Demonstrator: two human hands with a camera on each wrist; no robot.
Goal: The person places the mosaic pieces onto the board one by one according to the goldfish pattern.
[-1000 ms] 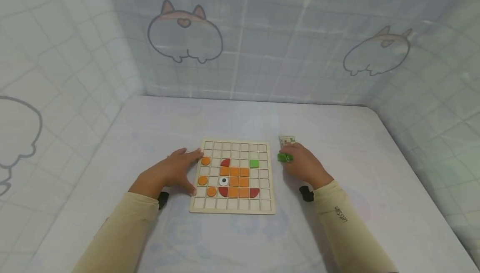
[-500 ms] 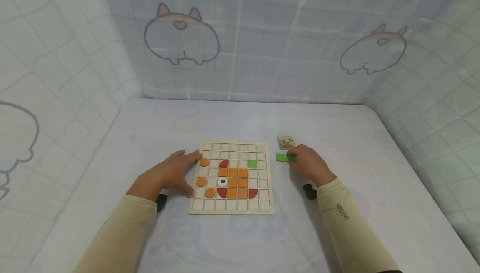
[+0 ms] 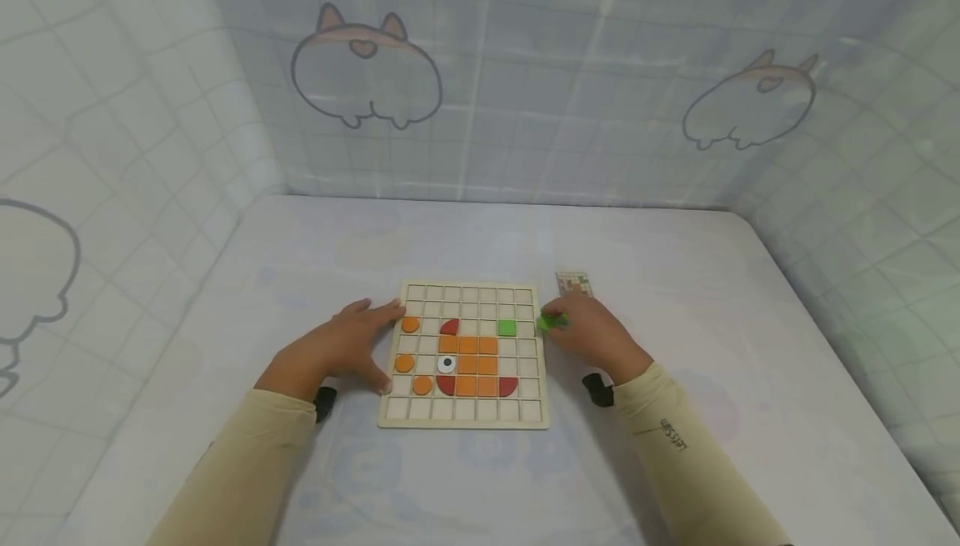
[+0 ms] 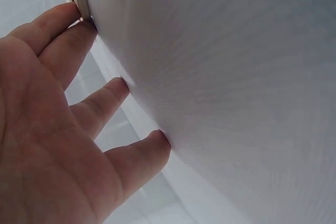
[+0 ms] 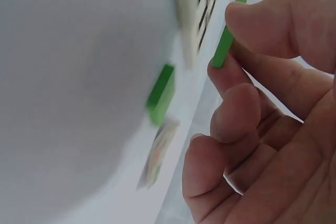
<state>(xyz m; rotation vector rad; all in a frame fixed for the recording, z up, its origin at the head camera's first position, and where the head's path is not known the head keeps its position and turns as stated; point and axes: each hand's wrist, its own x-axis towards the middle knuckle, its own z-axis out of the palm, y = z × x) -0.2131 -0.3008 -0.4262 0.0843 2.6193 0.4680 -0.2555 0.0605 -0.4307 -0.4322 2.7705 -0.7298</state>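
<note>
A wooden grid board (image 3: 476, 409) lies on the table in the head view. It bears orange squares (image 3: 467, 364), orange discs (image 3: 404, 363), red quarter-round tiles (image 3: 507, 386), a white eye tile (image 3: 446, 364) and one green square (image 3: 507, 328). My left hand (image 3: 337, 346) is spread along the board's left edge, thumb and fingertips touching it. Between thumb and finger, my right hand (image 3: 596, 333) pinches a green square tile (image 5: 224, 45) just off the board's right edge. A second green tile (image 5: 161, 95) lies on the table below that hand in the right wrist view.
Beyond the right hand lies a small pattern card (image 3: 573, 282), partly covered by the hand. The white-covered table (image 3: 465, 496) surrounds the board. Tiled-print sheets with cartoon outlines (image 3: 367, 75) rise behind and at both sides.
Two green tiles came apart on the table beside the board. My right hand has taken one and moved left to the board's right edge. The left hand stays in place.
</note>
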